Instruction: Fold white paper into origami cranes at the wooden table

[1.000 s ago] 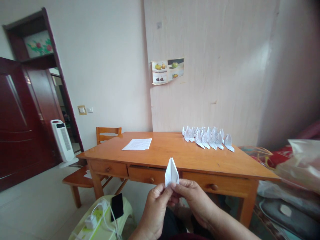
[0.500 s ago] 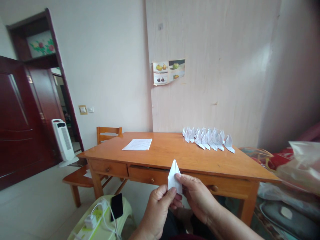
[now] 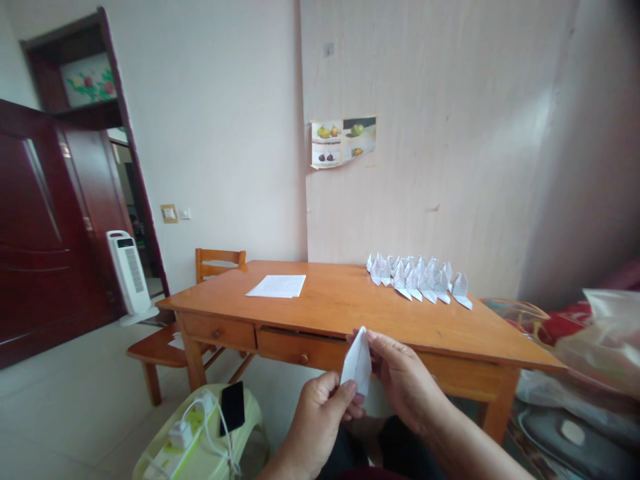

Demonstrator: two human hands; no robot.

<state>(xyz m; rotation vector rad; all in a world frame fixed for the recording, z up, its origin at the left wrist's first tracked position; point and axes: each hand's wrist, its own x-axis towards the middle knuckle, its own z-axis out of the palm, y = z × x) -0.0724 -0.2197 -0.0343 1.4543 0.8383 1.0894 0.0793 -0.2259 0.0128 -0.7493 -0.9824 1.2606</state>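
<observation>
A small white folded paper piece (image 3: 358, 363) with a pointed top is held upright in front of the wooden table (image 3: 350, 313). My left hand (image 3: 317, 421) pinches its lower left edge between thumb and fingers. My right hand (image 3: 403, 382) grips its right side, with fingers running up along the paper. Several finished white folded paper shapes (image 3: 417, 277) stand in a row at the table's far right. A flat stack of white sheets (image 3: 277, 286) lies on the table's left part.
A wooden chair (image 3: 200, 307) stands at the table's left end. A pale green stool (image 3: 200, 437) near my knees carries a black phone (image 3: 233, 407) and a white charger. A white tower heater (image 3: 127, 277) stands by the dark red door. Bags lie at right.
The folded paper has tilted slightly right and dropped a little lower. My right hand has slid further up its right side. The view has shifted a bit to the left.
</observation>
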